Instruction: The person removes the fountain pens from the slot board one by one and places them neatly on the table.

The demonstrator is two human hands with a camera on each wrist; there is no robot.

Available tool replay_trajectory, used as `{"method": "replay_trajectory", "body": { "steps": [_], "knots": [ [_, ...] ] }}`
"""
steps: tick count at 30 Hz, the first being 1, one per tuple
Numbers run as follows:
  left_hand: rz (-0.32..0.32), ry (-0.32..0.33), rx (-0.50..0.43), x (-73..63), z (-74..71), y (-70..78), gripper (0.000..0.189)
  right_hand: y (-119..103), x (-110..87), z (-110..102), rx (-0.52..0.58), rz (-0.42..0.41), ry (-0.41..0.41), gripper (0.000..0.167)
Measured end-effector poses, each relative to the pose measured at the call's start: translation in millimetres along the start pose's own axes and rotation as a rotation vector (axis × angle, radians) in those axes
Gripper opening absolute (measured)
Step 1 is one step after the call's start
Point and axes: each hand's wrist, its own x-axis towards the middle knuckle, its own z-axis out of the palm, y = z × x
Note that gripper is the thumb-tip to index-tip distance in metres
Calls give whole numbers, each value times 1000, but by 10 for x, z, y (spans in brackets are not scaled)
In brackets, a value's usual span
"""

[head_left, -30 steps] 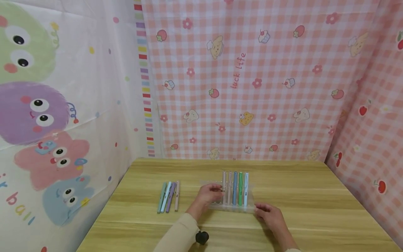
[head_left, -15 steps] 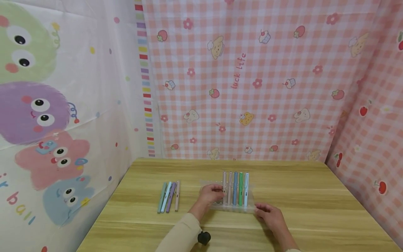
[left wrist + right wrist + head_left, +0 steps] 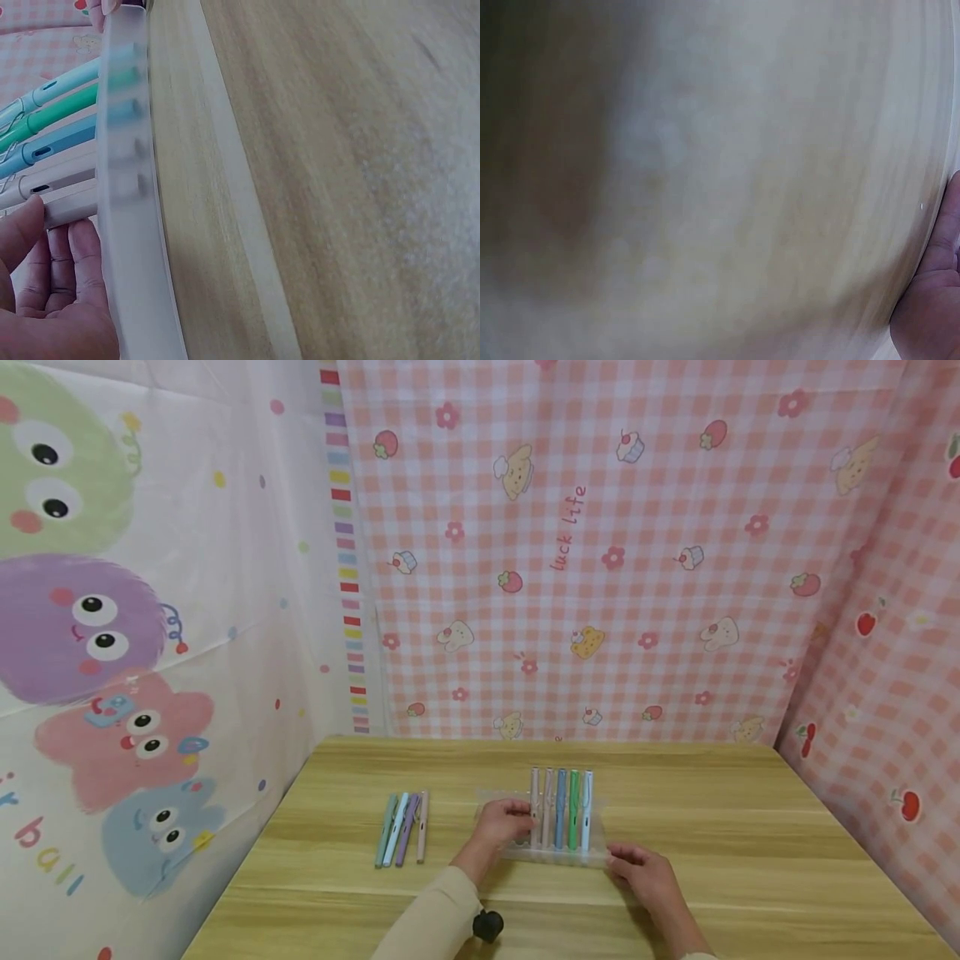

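Plainly, pale end pen (image 3: pixel 73 205), pinched in left hand (image 3: pixel 498 827)

Only small shifts show, all on the person's left side. The left hand (image 3: pixel 501 828) has edged slightly to the right over the clear pen tray (image 3: pixel 555 857), and its fingertips now reach a little further across the leftmost pen (image 3: pixel 535 783) in the row. Behind it, the pale sleeve (image 3: pixel 438 914) has slid the same way, its cuff lying a bit further right than a second ago. The black round piece (image 3: pixel 488 926) beside the cuff has travelled along too, rightward above the worktop (image 3: pixel 577 910), covering most of that drift in the first half-second.
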Motion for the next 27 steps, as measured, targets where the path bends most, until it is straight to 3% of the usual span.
{"method": "replay_trajectory", "body": {
  "steps": [11,27],
  "knots": [
    [7,19,-70,11,-20,-37,21,18,7,3,-8,-3,2,25],
    [8,-7,-147,-20,-68,134,25,25,9,3,5,-14,1,26]
  ]
}}
